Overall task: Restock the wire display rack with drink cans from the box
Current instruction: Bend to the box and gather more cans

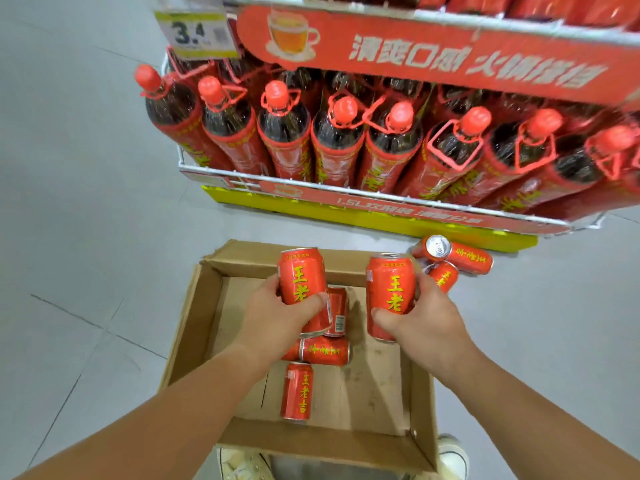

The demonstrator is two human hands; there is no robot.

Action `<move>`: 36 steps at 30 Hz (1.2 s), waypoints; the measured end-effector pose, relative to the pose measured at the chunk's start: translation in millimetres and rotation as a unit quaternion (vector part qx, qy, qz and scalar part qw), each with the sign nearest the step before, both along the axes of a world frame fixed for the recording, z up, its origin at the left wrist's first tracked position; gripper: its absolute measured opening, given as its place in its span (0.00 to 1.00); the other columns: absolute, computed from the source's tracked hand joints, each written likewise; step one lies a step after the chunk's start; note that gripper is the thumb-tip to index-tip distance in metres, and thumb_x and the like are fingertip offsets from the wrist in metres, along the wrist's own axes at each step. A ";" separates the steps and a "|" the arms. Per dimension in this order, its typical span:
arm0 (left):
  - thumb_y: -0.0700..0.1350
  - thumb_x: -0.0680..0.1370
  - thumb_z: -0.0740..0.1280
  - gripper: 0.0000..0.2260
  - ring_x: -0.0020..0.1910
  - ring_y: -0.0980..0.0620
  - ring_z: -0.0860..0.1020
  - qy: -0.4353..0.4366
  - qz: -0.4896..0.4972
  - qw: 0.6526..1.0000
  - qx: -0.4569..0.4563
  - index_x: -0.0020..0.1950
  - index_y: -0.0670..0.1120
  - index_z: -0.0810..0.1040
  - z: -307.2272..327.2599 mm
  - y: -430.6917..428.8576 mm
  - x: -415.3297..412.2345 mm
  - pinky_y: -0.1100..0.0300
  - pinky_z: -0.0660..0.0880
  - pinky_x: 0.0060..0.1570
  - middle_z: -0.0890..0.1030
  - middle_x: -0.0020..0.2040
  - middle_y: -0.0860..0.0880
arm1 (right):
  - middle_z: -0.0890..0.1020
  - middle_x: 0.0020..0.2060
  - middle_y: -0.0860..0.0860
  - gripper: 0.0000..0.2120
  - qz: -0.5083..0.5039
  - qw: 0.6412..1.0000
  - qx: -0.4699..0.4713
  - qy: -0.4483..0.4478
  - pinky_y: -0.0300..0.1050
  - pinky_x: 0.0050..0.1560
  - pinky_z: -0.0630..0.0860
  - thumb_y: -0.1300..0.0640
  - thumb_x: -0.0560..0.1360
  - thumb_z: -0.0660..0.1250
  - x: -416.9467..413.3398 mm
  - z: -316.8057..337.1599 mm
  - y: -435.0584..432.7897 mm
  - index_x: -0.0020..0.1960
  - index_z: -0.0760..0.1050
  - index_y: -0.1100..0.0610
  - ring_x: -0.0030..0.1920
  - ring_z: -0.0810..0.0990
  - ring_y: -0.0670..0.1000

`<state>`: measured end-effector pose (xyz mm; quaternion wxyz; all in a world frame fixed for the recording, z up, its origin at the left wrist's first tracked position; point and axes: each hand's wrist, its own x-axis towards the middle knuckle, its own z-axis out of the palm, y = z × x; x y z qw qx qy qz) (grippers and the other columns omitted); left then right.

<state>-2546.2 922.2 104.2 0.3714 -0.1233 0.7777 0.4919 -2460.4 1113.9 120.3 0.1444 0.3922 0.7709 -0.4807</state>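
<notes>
One upright can in my left hand (277, 306), one in my right hand (426, 313), both raised over the box (194, 323) so I carry two per trip. Wire display rack (381, 197) ahead. Remaining cans (298, 391) in box: three or four, view obstructed.

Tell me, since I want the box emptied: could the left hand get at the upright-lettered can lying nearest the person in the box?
Probably not yet: the left hand already grips a can. The lone can itself lies uncovered on the box floor, nothing over it, so a freed hand should reach it.
</notes>
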 end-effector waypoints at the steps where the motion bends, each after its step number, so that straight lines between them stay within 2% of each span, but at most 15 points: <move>1: 0.50 0.71 0.79 0.16 0.45 0.53 0.86 0.002 -0.001 1.000 0.004 0.56 0.54 0.80 17.0 4.1 3.6 0.50 0.83 0.49 0.86 0.49 0.50 | 0.82 0.40 0.50 0.14 0.002 1.000 0.003 0.002 0.35 0.30 0.71 0.54 0.68 0.77 0.6 17.4 3.5 0.48 0.74 0.50 0.37 0.80 0.45; 5: 0.54 0.66 0.79 0.17 0.44 0.52 0.86 0.010 -0.009 1.000 0.014 0.52 0.57 0.80 85.8 21.1 13.2 0.47 0.83 0.51 0.86 0.45 0.52 | 0.83 0.37 0.50 0.12 -0.015 1.000 0.007 0.021 0.39 0.33 0.75 0.53 0.66 0.78 -0.7 90.9 16.3 0.44 0.76 0.51 0.36 0.81 0.46; 8: 0.51 0.68 0.81 0.16 0.43 0.52 0.86 0.028 -0.014 0.999 0.025 0.51 0.55 0.79 139.7 36.1 15.2 0.49 0.84 0.50 0.86 0.45 0.51 | 0.83 0.40 0.52 0.14 -0.028 0.999 0.012 0.031 0.46 0.38 0.79 0.54 0.64 0.78 -2.0 147.8 25.6 0.45 0.76 0.51 0.39 0.82 0.50; 11: 0.48 0.70 0.80 0.14 0.42 0.55 0.85 0.064 -0.017 0.997 0.037 0.51 0.54 0.79 192.6 48.9 11.4 0.56 0.82 0.49 0.86 0.44 0.53 | 0.84 0.40 0.51 0.15 -0.030 0.998 0.025 0.052 0.52 0.42 0.82 0.54 0.62 0.77 -4.3 203.4 33.4 0.46 0.76 0.51 0.39 0.83 0.51; 14: 0.48 0.69 0.80 0.17 0.42 0.57 0.85 0.101 -0.020 0.993 0.063 0.54 0.54 0.79 249.6 60.1 5.0 0.56 0.82 0.50 0.86 0.44 0.54 | 0.83 0.39 0.49 0.17 -0.037 0.996 0.040 0.069 0.48 0.40 0.80 0.53 0.63 0.78 -7.4 264.6 37.0 0.48 0.74 0.50 0.39 0.82 0.50; 17: 0.44 0.71 0.80 0.16 0.40 0.60 0.83 0.144 -0.022 0.985 0.091 0.52 0.53 0.77 312.9 67.4 -3.7 0.65 0.80 0.43 0.85 0.43 0.55 | 0.82 0.41 0.48 0.20 -0.054 0.992 0.061 0.092 0.48 0.43 0.78 0.50 0.63 0.78 -13.3 329.2 39.5 0.50 0.73 0.49 0.41 0.81 0.48; 20: 0.42 0.71 0.79 0.17 0.44 0.58 0.84 0.173 -0.027 0.978 0.115 0.53 0.53 0.76 378.3 67.9 -11.8 0.60 0.81 0.49 0.85 0.47 0.53 | 0.83 0.42 0.48 0.21 -0.067 0.987 0.074 0.127 0.47 0.44 0.78 0.51 0.63 0.79 -21.9 397.7 39.0 0.52 0.74 0.51 0.41 0.81 0.48; 22: 0.44 0.70 0.81 0.20 0.46 0.56 0.85 0.204 -0.037 0.970 0.125 0.55 0.53 0.76 421.1 67.0 -18.3 0.58 0.81 0.49 0.86 0.49 0.52 | 0.83 0.42 0.48 0.21 -0.075 0.982 0.079 0.155 0.46 0.42 0.77 0.52 0.64 0.79 -26.9 446.4 37.4 0.52 0.73 0.51 0.41 0.81 0.47; 25: 0.45 0.69 0.81 0.21 0.45 0.57 0.84 0.252 -0.060 0.956 0.140 0.57 0.54 0.75 488.5 69.9 -33.3 0.59 0.82 0.49 0.85 0.50 0.52 | 0.82 0.43 0.47 0.21 -0.086 0.971 0.084 0.206 0.42 0.38 0.75 0.53 0.65 0.78 -35.1 515.7 35.6 0.53 0.72 0.52 0.40 0.81 0.45; 28: 0.47 0.66 0.80 0.23 0.47 0.56 0.85 0.290 -0.073 0.939 0.170 0.57 0.53 0.75 554.4 72.4 -47.2 0.55 0.82 0.52 0.86 0.51 0.52 | 0.82 0.42 0.45 0.20 -0.097 0.958 0.102 0.249 0.37 0.34 0.71 0.53 0.66 0.78 -41.8 579.3 32.1 0.53 0.73 0.51 0.39 0.80 0.42; 31: 0.44 0.69 0.81 0.22 0.47 0.57 0.85 0.322 -0.081 0.924 0.189 0.57 0.53 0.74 613.6 73.0 -62.8 0.55 0.81 0.53 0.85 0.51 0.52 | 0.81 0.42 0.45 0.20 -0.102 0.946 0.119 0.285 0.37 0.33 0.69 0.53 0.66 0.78 -50.2 635.3 28.7 0.54 0.72 0.51 0.39 0.79 0.42; 36: 0.42 0.71 0.80 0.20 0.40 0.65 0.82 0.393 -0.092 0.891 0.207 0.54 0.53 0.73 704.9 72.7 -82.8 0.68 0.77 0.43 0.83 0.47 0.54 | 0.82 0.42 0.47 0.22 -0.110 0.927 0.141 0.330 0.37 0.35 0.71 0.52 0.66 0.79 -64.9 717.1 22.7 0.55 0.73 0.53 0.39 0.79 0.42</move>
